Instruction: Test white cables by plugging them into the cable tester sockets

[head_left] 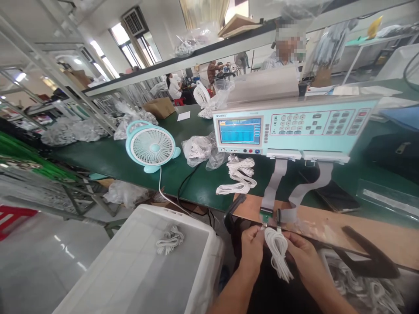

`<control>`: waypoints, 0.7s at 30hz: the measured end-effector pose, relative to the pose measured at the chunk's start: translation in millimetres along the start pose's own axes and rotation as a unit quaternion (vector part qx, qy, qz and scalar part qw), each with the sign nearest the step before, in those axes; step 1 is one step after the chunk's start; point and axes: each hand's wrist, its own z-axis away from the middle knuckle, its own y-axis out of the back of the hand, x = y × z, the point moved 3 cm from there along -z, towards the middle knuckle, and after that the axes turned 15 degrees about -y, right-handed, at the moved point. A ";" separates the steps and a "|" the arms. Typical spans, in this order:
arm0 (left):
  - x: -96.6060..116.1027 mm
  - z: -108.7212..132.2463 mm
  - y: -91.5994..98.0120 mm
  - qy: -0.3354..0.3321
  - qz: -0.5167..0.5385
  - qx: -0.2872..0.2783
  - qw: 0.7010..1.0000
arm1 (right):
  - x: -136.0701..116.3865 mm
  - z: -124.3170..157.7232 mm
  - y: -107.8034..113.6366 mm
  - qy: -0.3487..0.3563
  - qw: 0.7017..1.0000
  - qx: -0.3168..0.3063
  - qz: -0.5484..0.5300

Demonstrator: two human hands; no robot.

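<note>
Fingertips of the left hand (252,244) and right hand (299,249) tucked behind the white cable bundle (278,253), so grip on its plug ends not readable; both forearms cut off by the bottom edge. Screen (240,131) and keypad (294,123) of the pale blue tester (294,126) too small to read. White bin (137,270) cropped at the bottom, and the bagged cables (366,290) at lower right blurred and partly hidden under the bench (360,235).
</note>
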 end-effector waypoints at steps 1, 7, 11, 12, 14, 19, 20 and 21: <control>-0.6 0.0 -0.2 0.003 0.001 0.008 1.000 | 0.1 -0.6 0.8 0.006 1.000 0.003 0.008; -6.7 -0.7 4.0 -0.028 -0.008 -0.016 0.999 | 2.8 -1.7 3.7 -0.024 1.000 0.003 0.003; -12.6 -1.7 4.9 -0.025 -0.013 -0.012 1.000 | 5.3 -5.2 7.5 -0.020 1.000 0.013 0.009; -13.1 -1.8 4.3 -0.019 -0.011 -0.007 1.000 | 5.7 -5.9 8.1 -0.019 1.000 0.015 0.011; -11.7 -1.7 2.8 -0.015 -0.004 0.002 1.000 | 6.2 -6.2 8.5 -0.020 1.000 0.016 0.014; -2.6 0.4 -0.7 -0.026 0.004 0.007 1.000 | 6.0 -4.1 8.3 -0.031 0.999 0.025 0.020; -2.2 1.2 -1.3 -0.017 0.016 0.016 1.000 | 5.7 -4.4 8.3 -0.030 0.999 0.026 0.020; -2.5 1.8 -2.3 -0.004 0.032 0.027 0.999 | 5.4 -4.9 8.2 -0.027 0.999 0.025 0.019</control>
